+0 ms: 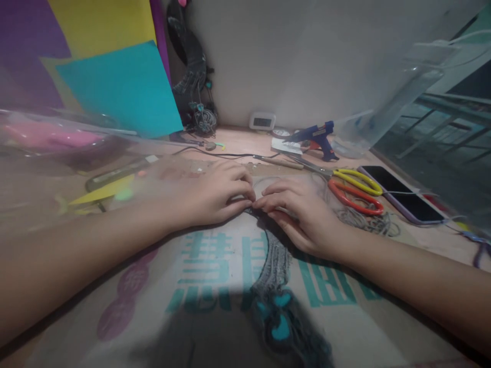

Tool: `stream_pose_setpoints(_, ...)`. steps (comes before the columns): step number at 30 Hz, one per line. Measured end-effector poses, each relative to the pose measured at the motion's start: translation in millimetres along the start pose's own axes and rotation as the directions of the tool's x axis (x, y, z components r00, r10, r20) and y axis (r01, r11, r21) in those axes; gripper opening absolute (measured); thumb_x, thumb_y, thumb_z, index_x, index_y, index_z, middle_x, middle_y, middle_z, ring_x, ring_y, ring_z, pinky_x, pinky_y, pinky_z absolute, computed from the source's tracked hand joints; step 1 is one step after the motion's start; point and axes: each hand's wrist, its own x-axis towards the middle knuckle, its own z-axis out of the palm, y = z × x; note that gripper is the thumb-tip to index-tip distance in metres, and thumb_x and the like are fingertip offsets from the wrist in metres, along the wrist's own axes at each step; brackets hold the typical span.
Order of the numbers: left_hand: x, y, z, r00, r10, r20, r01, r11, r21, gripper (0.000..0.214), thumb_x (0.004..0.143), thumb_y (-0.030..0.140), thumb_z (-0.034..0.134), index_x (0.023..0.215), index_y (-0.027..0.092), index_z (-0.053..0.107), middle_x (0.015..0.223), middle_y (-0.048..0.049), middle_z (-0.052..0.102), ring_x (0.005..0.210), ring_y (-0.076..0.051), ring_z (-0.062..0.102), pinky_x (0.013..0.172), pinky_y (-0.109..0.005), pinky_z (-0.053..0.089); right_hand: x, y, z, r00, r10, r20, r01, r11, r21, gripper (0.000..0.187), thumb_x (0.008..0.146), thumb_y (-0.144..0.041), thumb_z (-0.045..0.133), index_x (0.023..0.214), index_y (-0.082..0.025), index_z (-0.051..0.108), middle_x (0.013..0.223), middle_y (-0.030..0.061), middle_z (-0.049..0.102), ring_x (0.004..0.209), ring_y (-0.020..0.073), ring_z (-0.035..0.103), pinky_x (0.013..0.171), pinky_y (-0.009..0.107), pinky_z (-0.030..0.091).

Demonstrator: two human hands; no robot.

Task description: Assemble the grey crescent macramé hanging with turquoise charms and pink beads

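Note:
My left hand and my right hand meet at the fingertips, both closed in a pinch. Between them is the upper end of a curved grey corded ornament; the exact bit they grip is hidden by the fingers. From there its ribbed strip bends down toward me and ends in a dark part with teal heart shapes. Under it lies a pale board printed with teal characters and purple circles.
Right of my hands lie scissors with yellow and red handles, tangled grey cord and a phone. Behind are a blue glue gun and a small white digital display. Teal paper stands at left.

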Motion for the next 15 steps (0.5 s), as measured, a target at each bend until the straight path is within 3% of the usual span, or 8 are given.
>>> stream_pose_setpoints(9,0.2,-1.6,2.1,1.0,0.025,-0.005,-0.025,0.999,-0.032,0.023,0.095,0.02,0.046,0.092,0.021,0.07,0.099,-0.0066,0.066,0.098,-0.022,0.057,0.086,-0.039,0.04,2.0,0.1,3.0,0.997,-0.023,0.067,0.023,1.0,0.002,0.016,0.094,-0.013,0.047,0.1,-0.019,0.061,0.101,0.0104,0.068,0.105,0.0242,0.06,0.094,0.047,0.049)
stream_pose_setpoints(15,0.7,-2.9,-4.3,0.996,-0.081,-0.029,0.08,0.996,-0.051,0.018,0.083,0.017,0.05,0.094,0.018,0.065,0.098,-0.0079,0.065,0.097,-0.024,0.058,0.087,-0.04,0.043,2.7,-1.9,2.2,0.997,-0.016,0.071,0.015,1.0,0.004,0.017,0.094,-0.014,0.048,0.1,-0.019,0.063,0.099,0.0105,0.069,0.105,0.0248,0.059,0.095,0.048,0.049)
